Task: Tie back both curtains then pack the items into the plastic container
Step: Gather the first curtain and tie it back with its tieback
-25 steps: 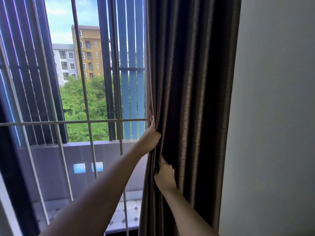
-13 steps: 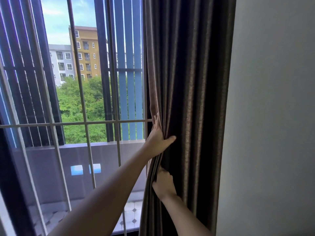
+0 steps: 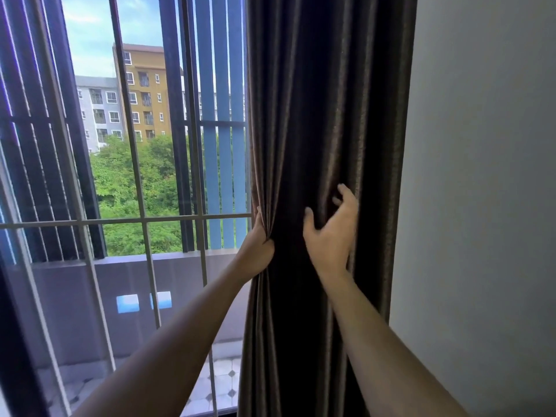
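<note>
On my far left the window (image 3: 126, 176) fills the view, its grille (image 3: 137, 219) crossing in front of trees and buildings outside, with a balcony wall (image 3: 126, 284) below. My left arm reaches up from the bottom edge toward the curtain (image 3: 328, 115), which hangs between the window and the wall (image 3: 481, 206).

My left hand (image 3: 257, 251) is at the curtain's left edge, level with the grille's crossbar. Its fingers are curled tight around a bunch of folds there, pinching the cloth so that the pleats gather at the fist and spread again below. The fingertips themselves are tucked into the fabric and I cannot see them.

Just to the right, my right hand (image 3: 331, 236) lies against the front of the curtain, nearer its right side and a little higher. Its fingers (image 3: 346, 195) are spread and half bent, the thumb pressing into a fold on the left and the others hooked into a fold farther right; they press the cloth but have not closed on it. A dark strip of curtain lies between my two hands.

The curtain's top and bottom are cut off by the frame, and its deep folds are too dark to read. To its right is only plain wall.
</note>
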